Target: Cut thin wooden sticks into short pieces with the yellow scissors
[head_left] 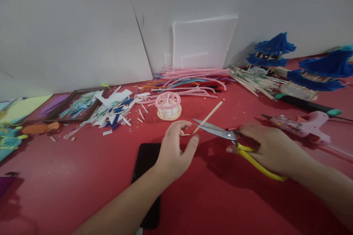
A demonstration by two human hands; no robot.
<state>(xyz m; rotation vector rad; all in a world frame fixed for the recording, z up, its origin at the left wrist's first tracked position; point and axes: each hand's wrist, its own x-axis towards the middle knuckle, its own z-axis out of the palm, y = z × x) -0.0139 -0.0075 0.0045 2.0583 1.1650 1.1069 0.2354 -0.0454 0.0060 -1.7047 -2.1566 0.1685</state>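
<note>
My right hand (271, 147) is closed round the yellow handles of a pair of scissors (220, 132), whose blades point left. A thin wooden stick (212, 113) slants across the blades near their tips. Its lower end is close to the thumb of my left hand (173, 152). The thumb and index finger of that hand are apart, with no clear grip on the stick. Short stick pieces (184, 134) show just behind these fingers. Beyond my left hand stands a small round piece with a pink wheel-like top (168, 103) and a wooden base.
A black phone (146, 159) lies under my left forearm. At right are a pink glue gun (311, 126), a black-and-green tool (306, 104) and two blue-roofed models (271, 51). Scraps (118, 108), pink strips (195, 74) and wooden sticks (253, 80) line the back of the red table (91, 176).
</note>
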